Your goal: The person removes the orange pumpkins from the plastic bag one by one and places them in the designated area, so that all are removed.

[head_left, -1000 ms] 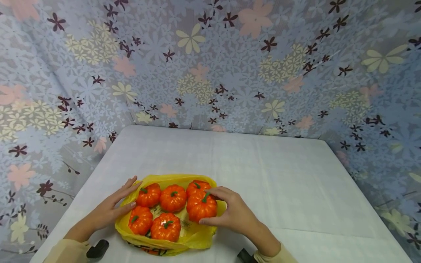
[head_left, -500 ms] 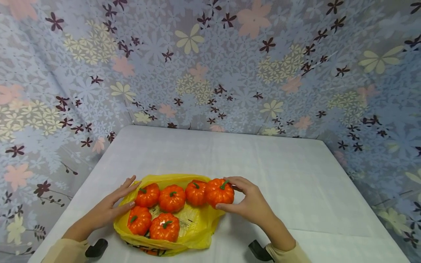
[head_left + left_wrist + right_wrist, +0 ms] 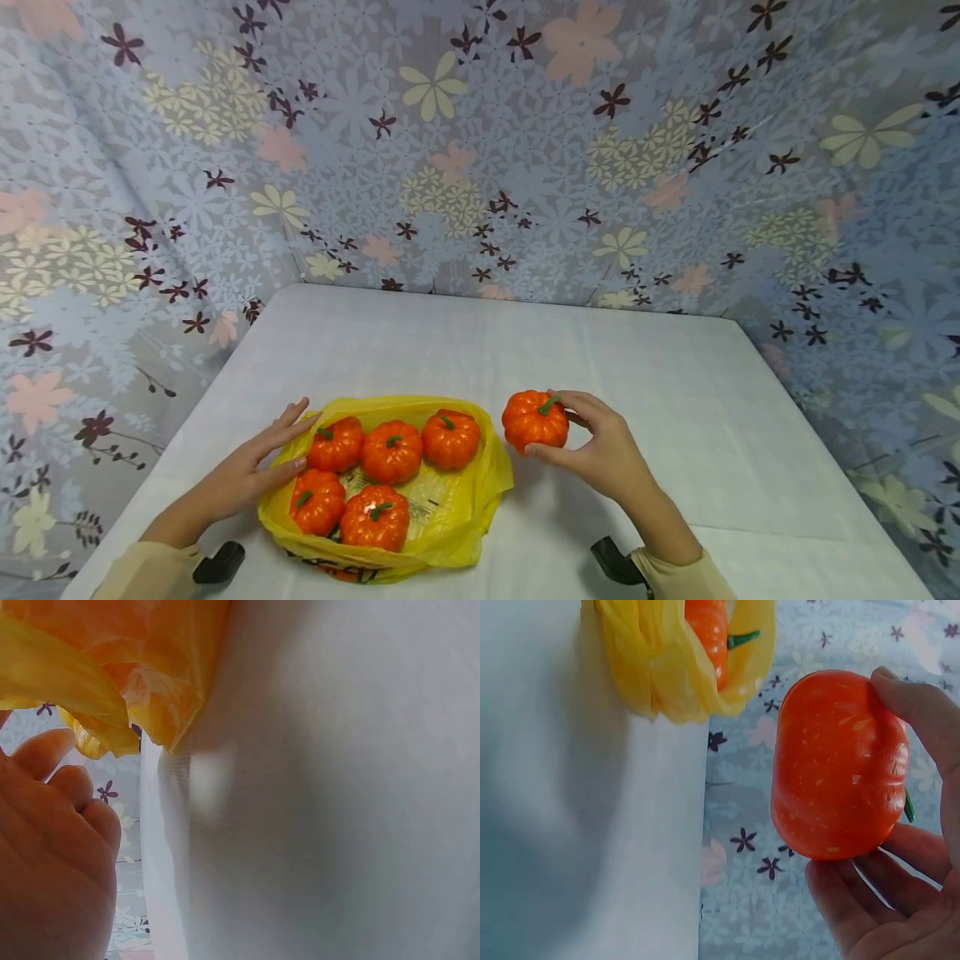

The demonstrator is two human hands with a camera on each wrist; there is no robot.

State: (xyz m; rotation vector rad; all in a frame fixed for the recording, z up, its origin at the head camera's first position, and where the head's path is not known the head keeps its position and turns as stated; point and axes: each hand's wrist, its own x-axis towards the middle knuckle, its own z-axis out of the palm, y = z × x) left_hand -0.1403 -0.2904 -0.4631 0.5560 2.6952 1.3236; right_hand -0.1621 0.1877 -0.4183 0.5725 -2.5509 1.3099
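In the head view, a small orange toy pumpkin (image 3: 534, 421) with a green stem is held by my right hand (image 3: 603, 446), thumb on the near side and fingers on the far side. It is off the table, right of a yellow plastic bag (image 3: 457, 533). The right wrist view shows the pumpkin's smooth underside (image 3: 840, 769) between thumb and fingertips. My left hand (image 3: 243, 479) rests at the bag's left rim with its fingers extended and thumb tip over the edge. Inside the open bag sit several more toy pumpkins (image 3: 392, 452).
A white-covered table (image 3: 600, 367) lies under everything. Behind and beside it hangs a floral curtain (image 3: 480, 150). A black wrist device shows below each hand, such as the left one (image 3: 219, 563). The bag stands at the table's near left.
My right hand has lifted the pumpkin from over the bag's right side and carried it right and slightly away, past the rim. The left hand has stayed at the bag.
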